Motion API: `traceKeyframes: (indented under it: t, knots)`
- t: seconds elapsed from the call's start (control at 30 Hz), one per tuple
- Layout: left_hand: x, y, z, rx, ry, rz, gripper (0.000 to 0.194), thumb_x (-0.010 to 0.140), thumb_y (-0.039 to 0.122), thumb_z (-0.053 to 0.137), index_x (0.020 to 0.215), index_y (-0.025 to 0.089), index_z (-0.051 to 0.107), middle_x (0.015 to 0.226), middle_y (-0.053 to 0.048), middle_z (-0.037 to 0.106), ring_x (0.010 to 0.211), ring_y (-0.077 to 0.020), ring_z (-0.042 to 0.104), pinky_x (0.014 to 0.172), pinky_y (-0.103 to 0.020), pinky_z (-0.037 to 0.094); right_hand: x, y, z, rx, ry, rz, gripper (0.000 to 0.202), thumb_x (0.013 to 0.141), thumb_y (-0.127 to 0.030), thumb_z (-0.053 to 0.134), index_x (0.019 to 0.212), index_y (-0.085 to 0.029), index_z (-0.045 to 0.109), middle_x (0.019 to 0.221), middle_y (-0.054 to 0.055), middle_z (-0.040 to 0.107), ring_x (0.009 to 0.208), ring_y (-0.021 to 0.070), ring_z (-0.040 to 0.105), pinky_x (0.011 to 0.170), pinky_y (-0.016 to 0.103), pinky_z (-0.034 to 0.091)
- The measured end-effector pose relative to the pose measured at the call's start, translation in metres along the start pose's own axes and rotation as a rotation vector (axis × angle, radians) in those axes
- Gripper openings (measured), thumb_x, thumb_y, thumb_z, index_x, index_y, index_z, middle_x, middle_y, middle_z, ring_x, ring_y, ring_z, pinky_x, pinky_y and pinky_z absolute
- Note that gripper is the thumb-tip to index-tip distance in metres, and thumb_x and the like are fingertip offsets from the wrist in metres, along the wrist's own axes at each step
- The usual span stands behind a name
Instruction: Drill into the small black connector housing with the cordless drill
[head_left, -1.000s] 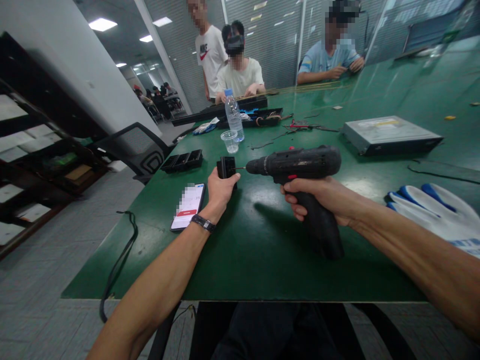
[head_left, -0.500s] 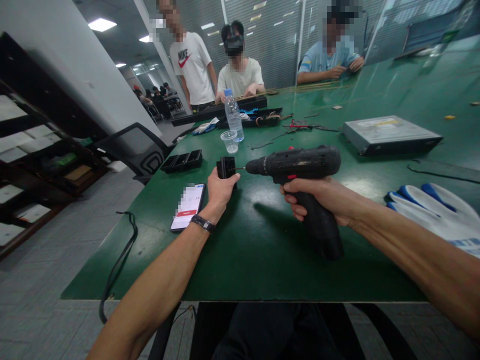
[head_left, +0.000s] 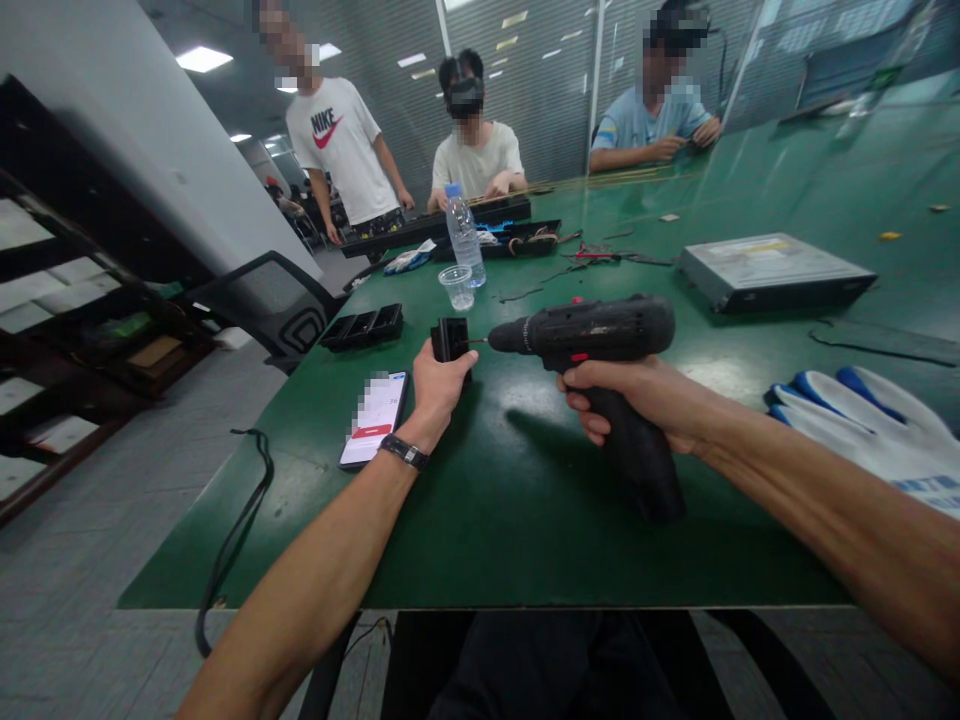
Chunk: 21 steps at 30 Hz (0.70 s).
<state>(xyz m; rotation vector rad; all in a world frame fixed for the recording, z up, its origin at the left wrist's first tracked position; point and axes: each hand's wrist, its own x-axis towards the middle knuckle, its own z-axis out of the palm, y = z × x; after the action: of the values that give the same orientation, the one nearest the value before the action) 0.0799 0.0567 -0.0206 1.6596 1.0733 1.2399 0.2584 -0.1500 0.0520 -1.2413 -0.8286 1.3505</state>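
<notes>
My left hand is closed around a small black plastic piece, held upright above the green table. A black cordless drill is in my right hand, its handle wrapped by my fingers. The drill lies level and points left, and its thin bit reaches the open side of the black piece. Whether the tip touches inside it I cannot tell. Just left of my left wrist lies a phone with its screen lit.
Beyond my hands stand a clear cup and a water bottle. A black compartment tray lies at the left edge. On the right are a metal disc drive and white-blue gloves. Three people are across the table.
My hands, the drill and the black piece keep nearly the same pose. The standing person in the white shirt has shifted left. The whole view has tilted slightly.
</notes>
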Motion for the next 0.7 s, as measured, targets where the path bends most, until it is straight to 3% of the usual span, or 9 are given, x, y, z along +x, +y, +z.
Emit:
traceKeyframes:
  t: [0.7]
  knots:
    - [0.0001, -0.0020, 0.0001, -0.007, 0.008, -0.020, 0.039, 0.069, 0.028, 0.089, 0.103, 0.017, 0.073, 0.092, -0.004, 0.074, 0.081, -0.0183, 0.065, 0.076, -0.030, 0.052, 0.0029, 0.0029, -0.0027, 0.028, -0.021, 0.012, 0.025, 0.076, -0.029, 0.085, 0.069, -0.019, 0.064, 0.067, -0.001, 0.057, 0.049, 0.0108, 0.049, 0.045, 0.026, 0.051]
